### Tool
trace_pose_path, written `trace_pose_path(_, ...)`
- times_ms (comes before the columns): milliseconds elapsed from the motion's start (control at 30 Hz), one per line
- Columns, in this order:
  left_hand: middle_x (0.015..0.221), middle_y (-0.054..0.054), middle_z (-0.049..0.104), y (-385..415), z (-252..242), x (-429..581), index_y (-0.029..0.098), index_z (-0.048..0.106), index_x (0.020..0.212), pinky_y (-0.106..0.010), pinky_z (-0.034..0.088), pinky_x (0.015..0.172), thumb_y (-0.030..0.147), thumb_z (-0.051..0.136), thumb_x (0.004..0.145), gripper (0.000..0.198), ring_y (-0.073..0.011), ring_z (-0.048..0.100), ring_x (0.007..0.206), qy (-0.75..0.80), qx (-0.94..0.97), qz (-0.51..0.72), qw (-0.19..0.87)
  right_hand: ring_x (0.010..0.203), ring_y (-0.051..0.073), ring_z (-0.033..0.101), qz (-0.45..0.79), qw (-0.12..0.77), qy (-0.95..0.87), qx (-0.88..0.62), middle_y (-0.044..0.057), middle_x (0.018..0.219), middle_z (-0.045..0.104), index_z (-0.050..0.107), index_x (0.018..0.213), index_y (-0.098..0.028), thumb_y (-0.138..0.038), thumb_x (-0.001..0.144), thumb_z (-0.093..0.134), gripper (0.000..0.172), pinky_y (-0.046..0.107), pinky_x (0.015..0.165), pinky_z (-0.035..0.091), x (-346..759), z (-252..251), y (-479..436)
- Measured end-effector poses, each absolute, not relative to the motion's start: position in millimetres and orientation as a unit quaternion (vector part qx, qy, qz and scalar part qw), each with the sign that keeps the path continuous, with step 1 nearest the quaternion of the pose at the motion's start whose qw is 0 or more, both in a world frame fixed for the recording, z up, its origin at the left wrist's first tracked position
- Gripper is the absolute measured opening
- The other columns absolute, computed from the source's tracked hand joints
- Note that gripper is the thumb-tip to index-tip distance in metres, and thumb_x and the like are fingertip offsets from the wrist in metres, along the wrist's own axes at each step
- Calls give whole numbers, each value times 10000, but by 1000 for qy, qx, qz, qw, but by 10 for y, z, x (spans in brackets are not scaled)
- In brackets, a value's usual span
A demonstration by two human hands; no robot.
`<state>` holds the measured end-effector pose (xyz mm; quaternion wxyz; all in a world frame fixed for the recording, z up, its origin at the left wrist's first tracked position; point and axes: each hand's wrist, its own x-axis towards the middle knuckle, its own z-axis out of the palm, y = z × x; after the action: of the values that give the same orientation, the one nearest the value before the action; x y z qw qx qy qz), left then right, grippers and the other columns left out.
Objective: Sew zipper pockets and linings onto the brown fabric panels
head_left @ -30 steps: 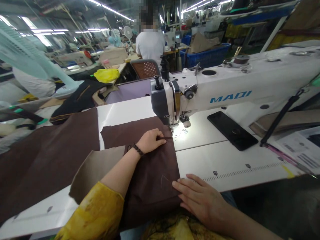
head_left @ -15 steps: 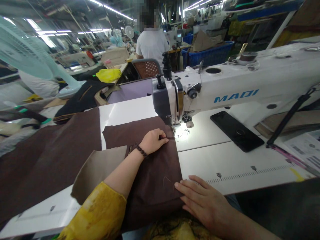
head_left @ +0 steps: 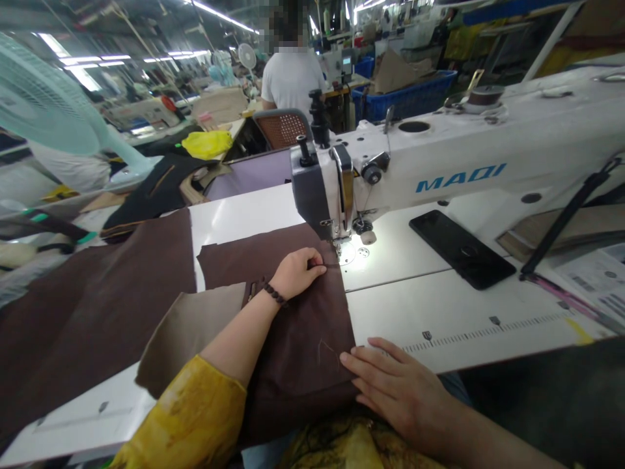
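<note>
Dark brown fabric (head_left: pixel 307 339) lies on the sewing machine's white bed, its upper right part reaching the presser foot (head_left: pixel 338 247). Thumb and fingertips of my left hand (head_left: pixel 297 272) are pinched together on the fabric just left of the needle area. My right hand (head_left: pixel 390 381) rests at the lower right edge of the cloth, fingers stretched out, fingertips touching it. A loose thread (head_left: pixel 328 348) lies on the cloth near those fingertips. Beneath my left forearm is a grey-brown piece of cloth (head_left: pixel 190 326), partly hidden.
The white sewing machine (head_left: pixel 459 156) spans the right side. A black phone (head_left: pixel 461 249) lies on the table (head_left: pixel 400 306) under its arm. Another brown fabric piece (head_left: pixel 112 293) spreads at left, near a pale fan (head_left: pixel 53 104). A seated person (head_left: pixel 293 78) is ahead.
The view has shifted slightly, so the scene sits a little higher and further left. Both hands and the fabric keep nearly the same positions.
</note>
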<state>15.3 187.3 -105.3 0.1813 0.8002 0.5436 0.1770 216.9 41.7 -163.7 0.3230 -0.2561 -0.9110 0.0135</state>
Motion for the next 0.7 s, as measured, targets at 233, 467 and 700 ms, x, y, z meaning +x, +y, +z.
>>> trace_pose_path(233, 703, 24, 563, 1882, -1036, 147, 173, 552, 697, -240, 392, 625, 175, 591, 718, 45, -134, 525, 665, 538, 805, 175, 180, 1042, 127, 487, 26, 338, -903, -266, 2, 1146, 576, 572, 1016, -128, -159, 848, 494, 188, 300, 1032, 251, 2159, -1609, 404)
trace_pose_path(467, 726, 16, 545, 1842, -1070, 163, 167, 543, 747, -244, 413, 634, 135, 603, 707, 79, -137, 522, 680, 527, 813, 195, 152, 1050, 133, 483, 32, 334, -904, -264, 16, 1149, 573, 576, 983, -126, -153, 846, 491, 164, 316, 1030, 249, 2170, -1608, 412)
trace_pose_path(700, 891, -35, 511, 1730, -1168, 223, 182, 608, 821, -308, 414, 800, 125, 492, 808, 130, -169, 486, 870, 491, 840, 216, 86, 1056, 143, 480, 17, 330, -907, -262, 13, 1175, 554, 586, 899, -157, -175, 845, 491, 110, 321, 1024, 248, 2180, -1617, 392)
